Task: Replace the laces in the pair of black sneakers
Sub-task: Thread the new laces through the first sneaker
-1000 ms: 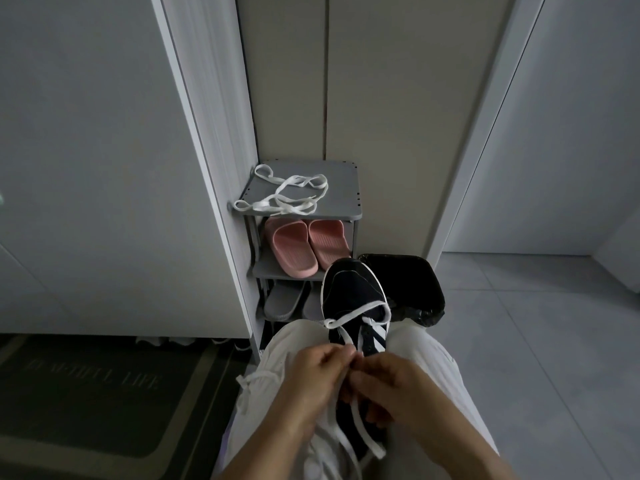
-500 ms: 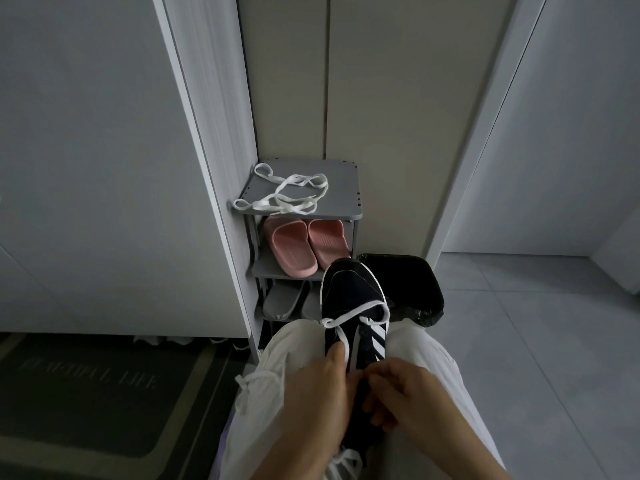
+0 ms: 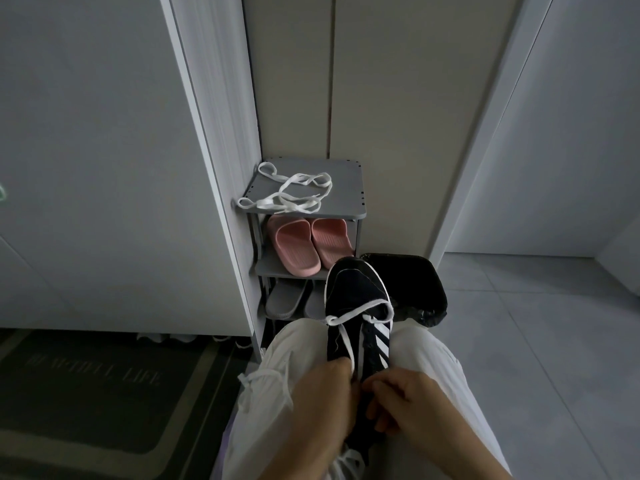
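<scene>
While the black sneaker (image 3: pixel 356 296) lies toe-out on the lap (image 3: pixel 429 355), just before the shoe rack (image 3: pixel 346 188) | left hand (image 3: pixel 323 401) pinches the white lace (image 3: pixel 343 341), right hand (image 3: pixel 412 405) grips the sneaker's side, hands touching | risk: an uneven tug could slide the lace through its lone crossing, leaving lopsided ends

- A gray shoe rack (image 3: pixel 346 174) stands against pale cabinet doors (image 3: pixel 398 98).
- Pink slippers (image 3: pixel 311 245) sit on its middle shelf, gray slippers (image 3: pixel 287 299) below (partly hidden).
- A black-lined bin (image 3: pixel 412 285) sits just beside the rack.
- A dark doormat (image 3: pixel 93 386) lies at left.
</scene>
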